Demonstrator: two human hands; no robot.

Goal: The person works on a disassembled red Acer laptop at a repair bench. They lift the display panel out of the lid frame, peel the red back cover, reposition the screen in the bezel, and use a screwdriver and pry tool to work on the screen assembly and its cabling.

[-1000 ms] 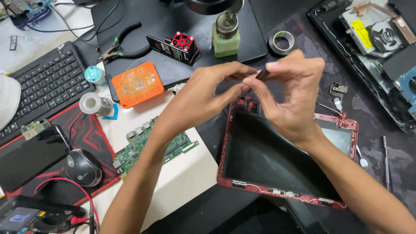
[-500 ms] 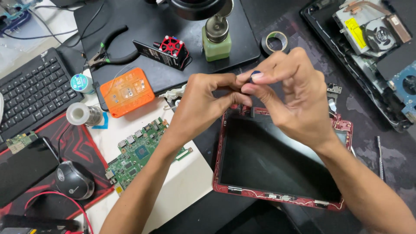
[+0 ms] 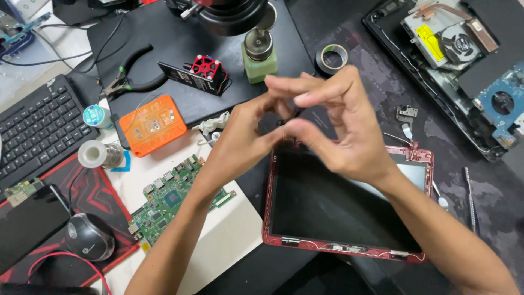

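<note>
My left hand (image 3: pixel 243 136) and my right hand (image 3: pixel 341 128) meet fingertip to fingertip just above the top edge of a red-framed laptop screen panel (image 3: pixel 349 252) that lies flat with its dark glass up. Both pinch a small dark part (image 3: pixel 281 122) between them; most of it is hidden by the fingers. My right index and middle fingers stretch out to the left over my left fingertips. My right forearm crosses the panel's right side.
A green circuit board (image 3: pixel 169 203) lies on white paper at the left, near an orange case (image 3: pixel 153 124), solder spools (image 3: pixel 98 154), pliers (image 3: pixel 131 71), a keyboard (image 3: pixel 38 131) and a mouse (image 3: pixel 89 236). A green bottle (image 3: pixel 258 57), a tape roll (image 3: pixel 333 57) and an opened laptop chassis (image 3: pixel 464 54) sit behind.
Both hands stay joined over the panel's top edge. My right fingers have spread and reached further left over my left fingertips, and the small part is less visible than before.
</note>
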